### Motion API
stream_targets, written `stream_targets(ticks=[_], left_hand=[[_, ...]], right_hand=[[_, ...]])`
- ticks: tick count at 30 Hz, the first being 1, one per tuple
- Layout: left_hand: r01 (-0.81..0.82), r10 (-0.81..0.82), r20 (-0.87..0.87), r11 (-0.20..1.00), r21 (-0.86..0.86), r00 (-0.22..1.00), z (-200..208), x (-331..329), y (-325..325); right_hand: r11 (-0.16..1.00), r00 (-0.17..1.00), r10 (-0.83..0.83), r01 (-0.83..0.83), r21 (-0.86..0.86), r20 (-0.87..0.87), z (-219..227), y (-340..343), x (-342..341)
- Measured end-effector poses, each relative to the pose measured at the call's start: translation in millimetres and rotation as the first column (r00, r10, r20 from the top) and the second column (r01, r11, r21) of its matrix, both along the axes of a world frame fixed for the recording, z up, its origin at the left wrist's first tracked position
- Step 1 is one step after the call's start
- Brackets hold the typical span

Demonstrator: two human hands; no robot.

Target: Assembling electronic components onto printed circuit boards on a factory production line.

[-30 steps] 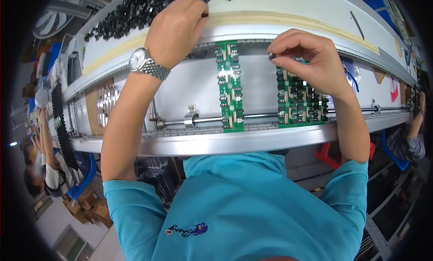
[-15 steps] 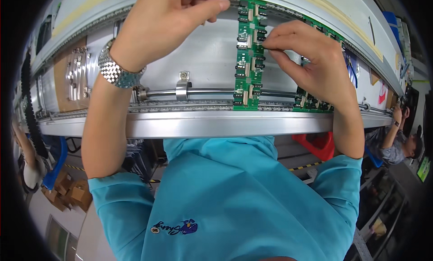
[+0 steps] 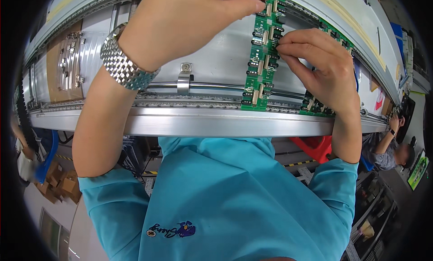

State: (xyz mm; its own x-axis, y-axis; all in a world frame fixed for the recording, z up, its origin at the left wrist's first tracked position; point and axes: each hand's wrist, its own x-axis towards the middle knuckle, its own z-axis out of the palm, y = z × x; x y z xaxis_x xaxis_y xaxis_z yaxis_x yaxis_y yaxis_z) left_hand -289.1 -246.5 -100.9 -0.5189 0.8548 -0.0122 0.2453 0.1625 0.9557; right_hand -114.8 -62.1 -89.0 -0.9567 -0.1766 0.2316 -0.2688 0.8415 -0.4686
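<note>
A long green circuit board (image 3: 258, 74) with black parts and pale connectors spans the two conveyor rails. At its far end, the thumb and fingers of my left hand (image 3: 203, 20) are drawn together over the board's left edge. Whatever lies between those fingertips is hidden. My right hand (image 3: 321, 65) pinches at the board's right edge, about halfway along, beside the black parts. Its fingertips cover anything small they hold. A second green board (image 3: 311, 105) lies farther right, partly behind my right hand and wrist.
A silver aluminium rail (image 3: 225, 122) runs along the near side. Behind it, a metal rod passes through a bracket (image 3: 185, 83). Clear tubes (image 3: 71, 62) lie on brown cardboard at left. Another person (image 3: 390, 148) works at far right. A red plastic stool (image 3: 315, 148) stands below the rail.
My left hand has moved right, closer to the board's far end. The board sits slightly farther right relative to the bracket, and my right hand has moved along with it, still pinched.
</note>
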Motion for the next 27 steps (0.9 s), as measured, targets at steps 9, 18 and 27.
stream_targets(ticks=[9, 18, 27], left_hand=[[0.135, -0.080, -0.457, 0.987, 0.090, 0.886, -12.9, 6.0, -0.7], [0.004, -0.012, -0.591, 1.000, -0.015, 0.807, -1.0, 31.4, 0.0], [0.002, -0.007, -0.608, 1.000, -0.009, 0.794, -2.6, 38.2, 4.1]], right_hand=[[0.999, 0.999, -0.032, 0.032, -0.004, -0.012, 7.0, 0.7, -0.6], [0.959, 0.987, -0.122, 0.089, -0.269, -0.106, 3.3, 7.0, 2.3], [0.988, 0.987, -0.082, 0.061, -0.145, -0.140, 14.1, 24.6, 7.6]])
